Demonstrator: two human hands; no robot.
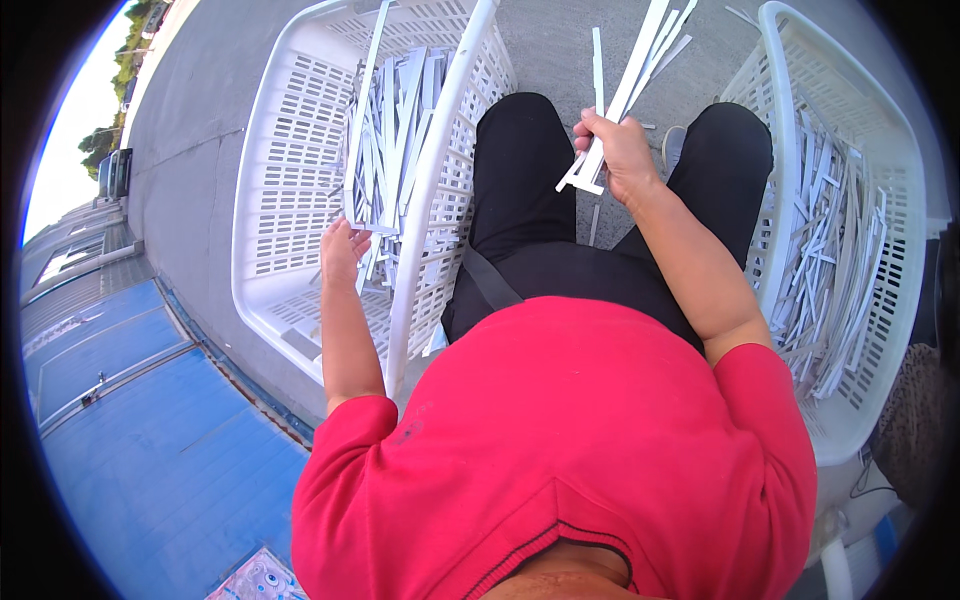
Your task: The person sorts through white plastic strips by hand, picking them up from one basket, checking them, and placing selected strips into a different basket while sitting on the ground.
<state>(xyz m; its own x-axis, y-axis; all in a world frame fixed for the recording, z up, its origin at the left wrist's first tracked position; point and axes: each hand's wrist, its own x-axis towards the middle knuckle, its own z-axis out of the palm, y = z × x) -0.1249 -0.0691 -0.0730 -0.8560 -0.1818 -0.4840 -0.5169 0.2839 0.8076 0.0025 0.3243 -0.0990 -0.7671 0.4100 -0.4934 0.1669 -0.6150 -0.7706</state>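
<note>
My right hand point(624, 155) is closed round a bundle of long white strips point(636, 68), held between my knees. The strips fan out at their far ends, and the near ends show short bent feet. My left hand point(345, 248) reaches into the white slatted basket point(300, 160) on the left. Its fingers pinch the near corner of a long, thin L-shaped white strip point(366, 110), which stretches away toward the basket's far side. Next to it lies a loose pile of similar white strips point(395, 130), partly hidden behind the basket's right wall.
Another white slatted basket point(896, 200), holding many tangled white and grey strips point(825, 260), stands at my right. Between my black-trousered legs point(525, 170) a strip lies on the grey concrete ground point(550, 40). A blue panelled wall point(170, 400) is at the left.
</note>
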